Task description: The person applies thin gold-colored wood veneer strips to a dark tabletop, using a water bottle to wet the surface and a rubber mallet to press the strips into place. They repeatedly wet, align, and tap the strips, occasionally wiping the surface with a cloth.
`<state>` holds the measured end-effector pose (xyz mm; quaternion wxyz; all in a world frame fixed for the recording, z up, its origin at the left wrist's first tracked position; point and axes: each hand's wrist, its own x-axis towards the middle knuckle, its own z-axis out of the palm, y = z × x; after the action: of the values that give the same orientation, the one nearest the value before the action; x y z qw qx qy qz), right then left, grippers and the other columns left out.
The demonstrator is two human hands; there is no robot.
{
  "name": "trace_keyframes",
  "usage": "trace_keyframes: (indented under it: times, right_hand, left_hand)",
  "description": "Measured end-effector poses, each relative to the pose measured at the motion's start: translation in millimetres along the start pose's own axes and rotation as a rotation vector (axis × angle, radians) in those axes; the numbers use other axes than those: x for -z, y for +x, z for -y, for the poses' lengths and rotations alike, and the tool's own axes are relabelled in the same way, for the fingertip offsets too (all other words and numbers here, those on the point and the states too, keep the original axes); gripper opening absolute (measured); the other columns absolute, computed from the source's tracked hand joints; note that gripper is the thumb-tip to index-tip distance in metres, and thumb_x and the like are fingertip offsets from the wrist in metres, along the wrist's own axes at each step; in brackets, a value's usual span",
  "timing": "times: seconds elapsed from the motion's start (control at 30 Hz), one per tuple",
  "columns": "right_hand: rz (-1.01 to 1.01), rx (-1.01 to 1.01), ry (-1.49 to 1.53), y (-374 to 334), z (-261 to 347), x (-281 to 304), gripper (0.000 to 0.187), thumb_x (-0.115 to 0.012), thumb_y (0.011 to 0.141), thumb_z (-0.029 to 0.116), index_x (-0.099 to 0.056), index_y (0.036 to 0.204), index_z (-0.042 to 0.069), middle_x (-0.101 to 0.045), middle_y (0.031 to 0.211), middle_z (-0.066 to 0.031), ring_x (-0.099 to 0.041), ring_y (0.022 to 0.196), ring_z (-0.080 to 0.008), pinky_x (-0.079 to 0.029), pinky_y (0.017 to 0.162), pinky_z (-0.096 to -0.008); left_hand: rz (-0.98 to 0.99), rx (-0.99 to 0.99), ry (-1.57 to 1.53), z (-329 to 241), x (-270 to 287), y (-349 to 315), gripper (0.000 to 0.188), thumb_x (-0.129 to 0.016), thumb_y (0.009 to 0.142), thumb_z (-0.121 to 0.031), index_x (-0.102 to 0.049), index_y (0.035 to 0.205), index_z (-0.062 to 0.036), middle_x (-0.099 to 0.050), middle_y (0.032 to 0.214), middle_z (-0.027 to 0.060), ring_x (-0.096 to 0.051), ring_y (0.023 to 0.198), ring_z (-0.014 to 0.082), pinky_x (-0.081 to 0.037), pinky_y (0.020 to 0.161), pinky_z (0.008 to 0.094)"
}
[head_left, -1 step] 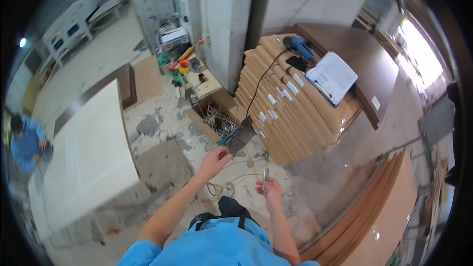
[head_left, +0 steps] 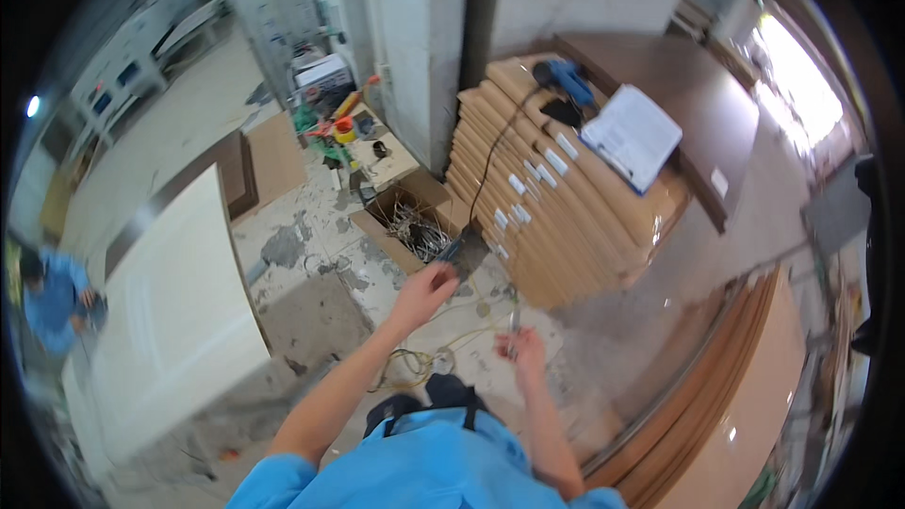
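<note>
My left hand (head_left: 424, 299) is out in front of me with its fingers bent inward; whatever they may hold is hidden. Just beyond the fingertips is a teal-and-dark tool (head_left: 452, 251), at the near side of an open cardboard box (head_left: 375, 238) with a tangle of thin silvery pieces (head_left: 417, 231). To the right and lower, my right hand (head_left: 526, 354) has its fingers closed on a small, narrow metal piece (head_left: 514, 321) that sticks up from them. Blur keeps its exact kind from showing. Yellow cable (head_left: 415, 369) lies on the floor near my feet.
Brown wrapped panels (head_left: 528, 217) are stacked ahead right, bearing a blue corded power tool (head_left: 566, 82) and a clipboard (head_left: 633, 137). A pale board (head_left: 174, 292) stands left, with a person (head_left: 55, 302) beyond it. More panels (head_left: 698, 396) lean at right; a low wooden bench (head_left: 385, 165) holds tools.
Both hands have shifted slightly to the right in view; the left is also a little higher. The metal piece remains in my right hand, and the whole view has tilted slightly.
</note>
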<state>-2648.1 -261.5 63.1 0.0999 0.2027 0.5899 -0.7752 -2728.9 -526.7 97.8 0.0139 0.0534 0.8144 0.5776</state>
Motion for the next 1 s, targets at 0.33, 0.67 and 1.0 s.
trace_keyframes:
  times: [0.33, 0.67, 1.0]
  right_hand:
    - [-0.49, 0.184, 0.053, -2.5, 46.3, 11.0, 0.024, -0.061, 0.103, 0.01, -0.057, 0.123, -0.001, -0.074, 0.107, -0.0179, -0.072, 0.079, -0.0216, -0.06, 0.073, -0.0344]
    - [-1.163, 0.207, 0.479, -122.9, -11.8, -68.3, 0.027, -0.061, 0.105, 0.016, -0.059, 0.126, -0.001, -0.075, 0.108, -0.0187, -0.074, 0.084, -0.0225, -0.061, 0.076, -0.0353]
    - [-1.157, 0.569, 0.557, -186.4, 34.9, -91.2, 0.022, -0.059, 0.109, 0.015, -0.059, 0.126, 0.001, -0.075, 0.099, -0.0143, -0.073, 0.075, -0.0185, -0.058, 0.073, -0.0328]
  left_hand:
    - [0.216, -0.505, 0.38, -132.5, -74.8, 375.0, 0.032, -0.072, 0.094, -0.029, -0.068, 0.116, -0.0053, -0.071, 0.11, 0.0155, -0.07, 0.104, 0.0367, -0.057, 0.088, 0.048]
    - [0.404, -0.627, 0.383, -83.8, -145.0, 490.0, 0.027, -0.076, 0.091, -0.027, -0.072, 0.105, -0.0031, -0.076, 0.099, 0.0149, -0.073, 0.092, 0.0331, -0.056, 0.082, 0.0463]
    - [1.446, 0.714, -0.649, -119.8, -170.4, 14.2, 0.011, -0.075, 0.1, -0.015, -0.068, 0.107, -0.0205, -0.07, 0.102, -0.0077, -0.065, 0.086, 0.0049, -0.051, 0.074, 0.0237]
